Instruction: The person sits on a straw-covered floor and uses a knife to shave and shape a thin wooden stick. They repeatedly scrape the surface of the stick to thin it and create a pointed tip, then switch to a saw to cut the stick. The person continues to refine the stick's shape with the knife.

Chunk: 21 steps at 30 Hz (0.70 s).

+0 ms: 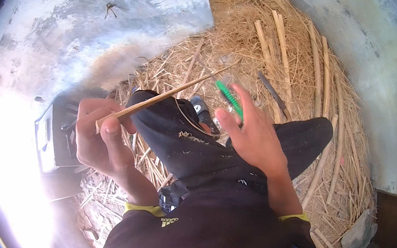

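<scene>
My left hand [107,140] is closed around the thick end of a long, tapering strip of pale split wood or cane [162,96]. The strip slants up and to the right across my lap, thin end farthest away. Near that end, my right hand [260,141] has a tool with a green ribbed handle [231,101] between thumb and fingers. Whatever extends beyond the handle is too faint to make out. The tool lies close to the strip; whether they touch I cannot tell. Beneath both hands are my legs in dark trousers [167,137], dotted with shavings.
Straw-like shavings [241,15] cover the ground. Several long pale sticks [325,77] lie on the right, with a dark flat bar [272,91] nearer the middle. Grey walls [122,20] stand on both sides. A dark box-like object [65,140] is at left, a stone [359,235] at lower right.
</scene>
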Each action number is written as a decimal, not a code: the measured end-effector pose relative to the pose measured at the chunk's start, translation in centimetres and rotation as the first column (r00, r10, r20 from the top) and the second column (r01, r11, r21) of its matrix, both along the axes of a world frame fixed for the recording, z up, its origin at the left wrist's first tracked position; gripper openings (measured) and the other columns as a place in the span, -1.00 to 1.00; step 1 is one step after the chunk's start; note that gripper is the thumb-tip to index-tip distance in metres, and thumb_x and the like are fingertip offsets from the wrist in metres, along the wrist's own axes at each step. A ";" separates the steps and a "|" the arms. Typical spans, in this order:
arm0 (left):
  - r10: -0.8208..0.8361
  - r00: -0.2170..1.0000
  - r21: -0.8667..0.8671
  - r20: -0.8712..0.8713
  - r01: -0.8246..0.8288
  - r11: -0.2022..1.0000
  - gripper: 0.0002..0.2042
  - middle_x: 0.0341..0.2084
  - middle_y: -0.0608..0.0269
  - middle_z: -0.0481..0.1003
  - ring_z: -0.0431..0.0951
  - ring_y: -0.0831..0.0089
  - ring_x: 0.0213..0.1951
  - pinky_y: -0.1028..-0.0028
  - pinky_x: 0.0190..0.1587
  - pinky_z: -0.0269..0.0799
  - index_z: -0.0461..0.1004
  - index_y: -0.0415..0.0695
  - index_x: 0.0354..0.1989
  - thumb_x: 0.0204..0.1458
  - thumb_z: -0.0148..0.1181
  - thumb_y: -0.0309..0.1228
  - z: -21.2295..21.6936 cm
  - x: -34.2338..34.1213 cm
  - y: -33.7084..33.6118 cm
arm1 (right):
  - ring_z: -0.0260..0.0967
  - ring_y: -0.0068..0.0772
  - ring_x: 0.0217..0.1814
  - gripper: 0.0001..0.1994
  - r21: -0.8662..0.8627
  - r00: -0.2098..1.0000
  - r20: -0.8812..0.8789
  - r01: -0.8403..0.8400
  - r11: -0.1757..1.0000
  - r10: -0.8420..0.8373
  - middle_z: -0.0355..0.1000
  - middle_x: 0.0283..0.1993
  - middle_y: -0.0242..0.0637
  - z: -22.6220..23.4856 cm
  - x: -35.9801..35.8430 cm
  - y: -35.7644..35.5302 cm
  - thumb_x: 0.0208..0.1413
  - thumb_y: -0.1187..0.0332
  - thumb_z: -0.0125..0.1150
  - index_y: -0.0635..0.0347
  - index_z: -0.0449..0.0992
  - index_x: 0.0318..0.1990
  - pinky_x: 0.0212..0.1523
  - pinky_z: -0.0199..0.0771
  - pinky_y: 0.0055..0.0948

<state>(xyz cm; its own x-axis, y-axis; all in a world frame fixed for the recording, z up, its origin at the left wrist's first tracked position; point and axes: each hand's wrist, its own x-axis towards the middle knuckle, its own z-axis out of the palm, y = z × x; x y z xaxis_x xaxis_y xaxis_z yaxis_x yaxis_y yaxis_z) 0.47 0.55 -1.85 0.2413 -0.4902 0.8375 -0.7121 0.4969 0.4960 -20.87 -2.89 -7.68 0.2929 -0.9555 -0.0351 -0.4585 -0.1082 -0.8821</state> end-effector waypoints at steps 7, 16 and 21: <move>-0.095 0.988 -0.037 -0.119 0.091 0.995 -0.72 -0.57 0.09 0.44 0.41 0.49 -0.64 0.60 -0.60 0.22 0.38 -0.27 -0.34 0.15 0.19 -0.26 -1.2 0.1 1.5 | 0.42 0.15 -0.13 -0.58 -0.205 1.000 -0.011 -0.010 0.979 0.008 0.41 -0.11 0.10 0.5 -0.1 1.8 0.27 0.21 -0.02 0.24 0.29 0.19 -0.13 0.38 -0.08; -0.117 0.993 -0.050 -0.023 0.115 0.992 -0.75 -0.57 0.07 0.44 0.43 0.47 -0.63 0.55 -0.55 0.34 0.38 -0.26 -0.29 0.14 0.21 -0.30 -1.8 -0.8 2.3 | 0.46 0.08 -0.43 -0.68 -0.291 0.983 0.033 -0.163 0.943 0.180 0.44 -0.43 0.03 0.9 3.4 6.6 0.20 0.45 0.07 0.35 0.27 0.08 -0.45 0.42 -0.20; -0.120 0.990 -0.046 -0.078 0.117 0.992 -0.75 -0.55 0.08 0.42 0.41 0.49 -0.63 0.53 -0.52 0.36 0.39 -0.25 -0.31 0.15 0.19 -0.29 -1.8 -2.0 2.6 | 0.47 0.07 -0.46 -0.71 -0.331 0.971 0.009 -0.221 0.917 0.237 0.46 -0.46 -0.01 1.8 3.1 7.3 0.20 0.44 0.10 0.30 0.28 0.04 -0.53 0.40 -0.17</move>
